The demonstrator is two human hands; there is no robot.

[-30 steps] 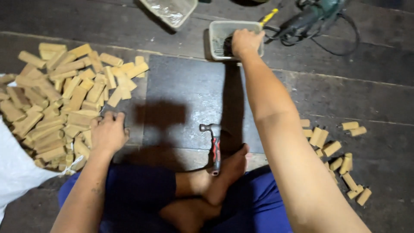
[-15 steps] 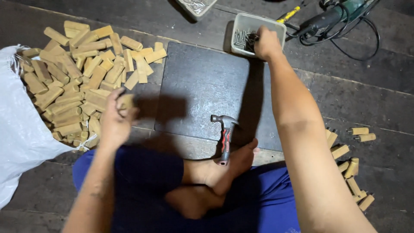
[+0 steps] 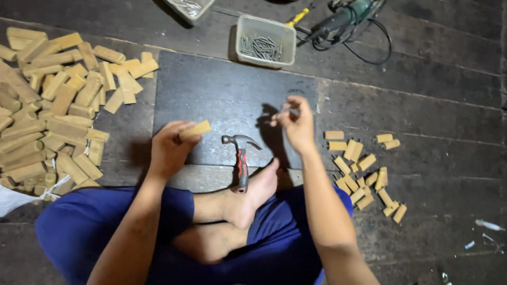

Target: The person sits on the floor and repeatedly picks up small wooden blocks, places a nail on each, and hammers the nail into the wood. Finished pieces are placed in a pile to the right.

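My left hand (image 3: 170, 146) holds a short tan wooden block (image 3: 195, 129) just over the near edge of a dark metal plate (image 3: 222, 95) on the floor. My right hand (image 3: 297, 124) is raised over the plate's right side, its fingertips pinched on a thin nail (image 3: 285, 111). A claw hammer (image 3: 240, 158) with a red and black handle lies between the hands, its handle resting by my bare foot (image 3: 248, 198).
A big heap of wooden blocks (image 3: 58, 100) lies at the left beside a white sack (image 3: 16, 199). Several blocks with nails in them (image 3: 364, 169) lie at the right. A plastic tub of nails (image 3: 265, 42) and a corded power tool (image 3: 343, 21) sit at the back.
My right hand left the nail tub and came back toward me with a nail. My left hand took a block from the heap and carried it right, over the plate's edge.
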